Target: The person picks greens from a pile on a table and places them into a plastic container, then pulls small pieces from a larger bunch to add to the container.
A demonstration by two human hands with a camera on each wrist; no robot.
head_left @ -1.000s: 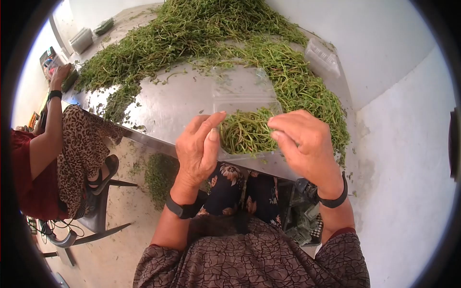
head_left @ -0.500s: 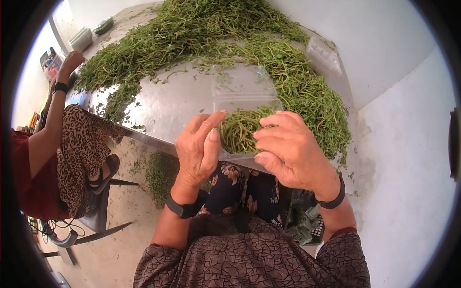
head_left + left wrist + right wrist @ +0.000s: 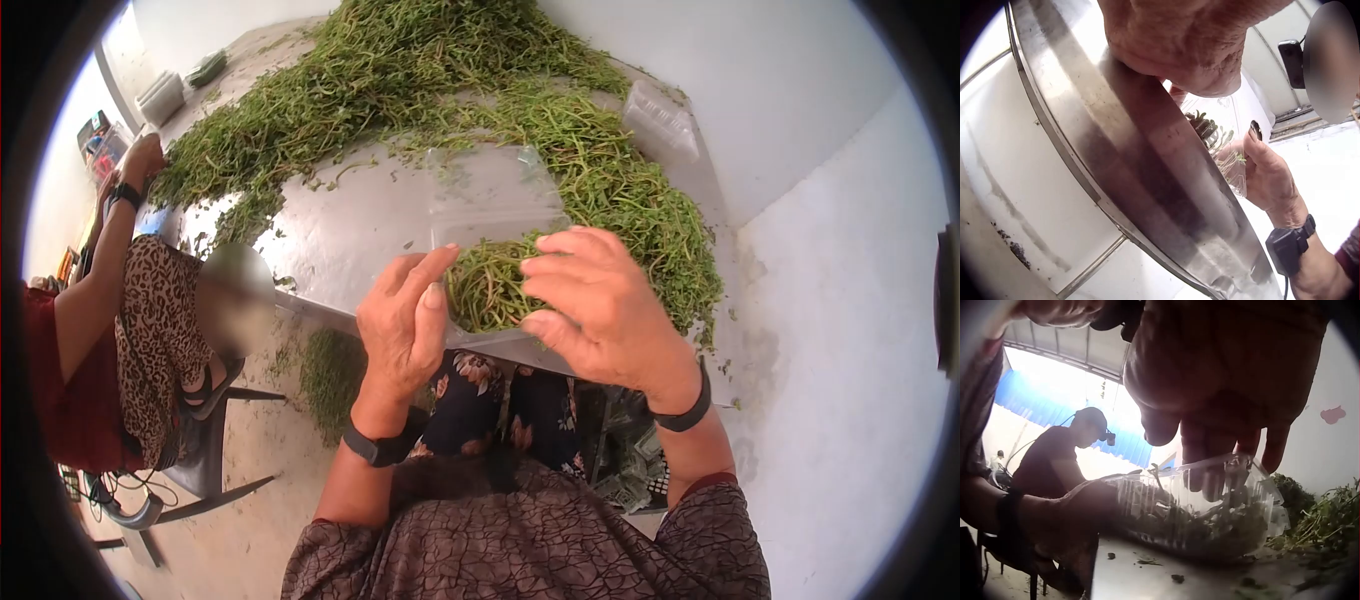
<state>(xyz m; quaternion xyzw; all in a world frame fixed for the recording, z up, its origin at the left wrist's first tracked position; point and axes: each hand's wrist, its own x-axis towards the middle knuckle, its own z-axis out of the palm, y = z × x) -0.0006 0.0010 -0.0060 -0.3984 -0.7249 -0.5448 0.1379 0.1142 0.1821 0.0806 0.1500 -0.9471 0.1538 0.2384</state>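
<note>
A clear plastic box (image 3: 478, 338) sits at the near edge of a shiny metal table (image 3: 330, 225), in front of the person. It is full of cut green stems (image 3: 485, 288), and its lid (image 3: 490, 190) lies open on the far side. The two hands are apart, one at each end of the box. The left hand (image 3: 400, 315) touches the left end, with its pointing finger and thumb quite straight; its other fingers are hard to see. The right hand (image 3: 605, 310) is over the right end, with its fingers spread and a bit bent, reaching down into the box onto the stems. It does not pinch anything. A big heap of green plants (image 3: 430, 70) curves around behind the box and down its right side. Another person (image 3: 85, 330) sits on the left.
</note>
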